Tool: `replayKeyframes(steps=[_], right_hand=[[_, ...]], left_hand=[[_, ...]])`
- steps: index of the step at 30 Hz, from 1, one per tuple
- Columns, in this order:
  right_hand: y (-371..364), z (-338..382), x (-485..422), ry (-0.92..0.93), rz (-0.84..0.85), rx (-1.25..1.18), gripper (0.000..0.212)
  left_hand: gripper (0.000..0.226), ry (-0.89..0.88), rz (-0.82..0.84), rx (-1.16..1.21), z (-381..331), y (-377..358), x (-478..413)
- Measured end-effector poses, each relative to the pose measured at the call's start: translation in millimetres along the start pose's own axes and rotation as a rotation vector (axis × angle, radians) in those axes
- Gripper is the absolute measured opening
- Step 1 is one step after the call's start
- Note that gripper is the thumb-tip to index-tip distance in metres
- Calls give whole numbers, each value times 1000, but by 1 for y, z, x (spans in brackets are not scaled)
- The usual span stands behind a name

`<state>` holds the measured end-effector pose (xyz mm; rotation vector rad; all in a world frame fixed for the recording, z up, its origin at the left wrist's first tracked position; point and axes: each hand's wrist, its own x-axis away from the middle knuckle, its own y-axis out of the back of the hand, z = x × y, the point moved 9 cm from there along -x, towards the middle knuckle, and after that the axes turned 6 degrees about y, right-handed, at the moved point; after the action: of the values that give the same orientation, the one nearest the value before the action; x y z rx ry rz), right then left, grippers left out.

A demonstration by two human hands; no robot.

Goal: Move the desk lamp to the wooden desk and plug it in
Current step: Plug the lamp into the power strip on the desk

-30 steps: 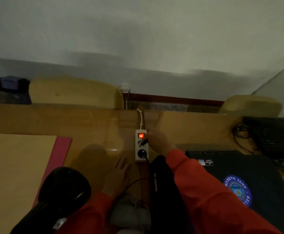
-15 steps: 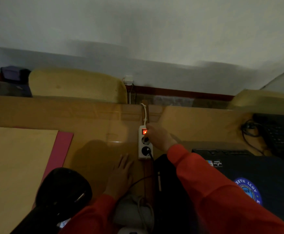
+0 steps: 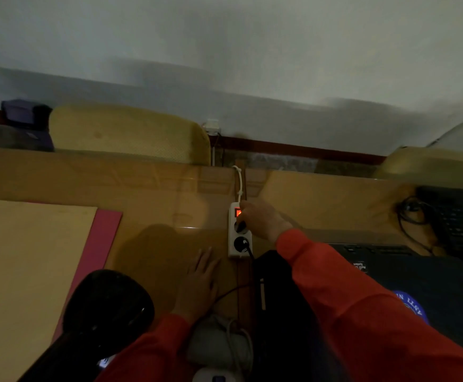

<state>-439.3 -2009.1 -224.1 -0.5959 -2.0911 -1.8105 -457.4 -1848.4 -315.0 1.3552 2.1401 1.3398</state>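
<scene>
Under the right hand (image 3: 263,220), fingertips press the lit red switch of the white power strip (image 3: 240,232); whether they curl shut I cannot tell. Nearer, 1 black plug (image 3: 242,244) sits in its socket. Left hand (image 3: 201,282) lies flat, fingers spread, on the wooden desk (image 3: 153,194), black desk lamp (image 3: 106,307) just left of it.

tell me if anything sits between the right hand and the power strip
Nothing visible does. The right hand is already on the power strip, fingertips at its lit red switch. One black plug sits in the near socket.
</scene>
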Motion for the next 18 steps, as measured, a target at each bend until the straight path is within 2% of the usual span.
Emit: replayKeyframes(steps=[5, 12, 18], right_hand=[[-9, 11, 0, 11, 8, 91, 35], [-12, 9, -2, -16, 40, -18, 35], [1, 9, 12, -94, -18, -142, 34]], left_hand=[[60, 17, 8, 11, 2, -1, 0], [61, 30, 54, -15, 2, -2, 0], [59, 24, 112, -73, -5, 9, 0]])
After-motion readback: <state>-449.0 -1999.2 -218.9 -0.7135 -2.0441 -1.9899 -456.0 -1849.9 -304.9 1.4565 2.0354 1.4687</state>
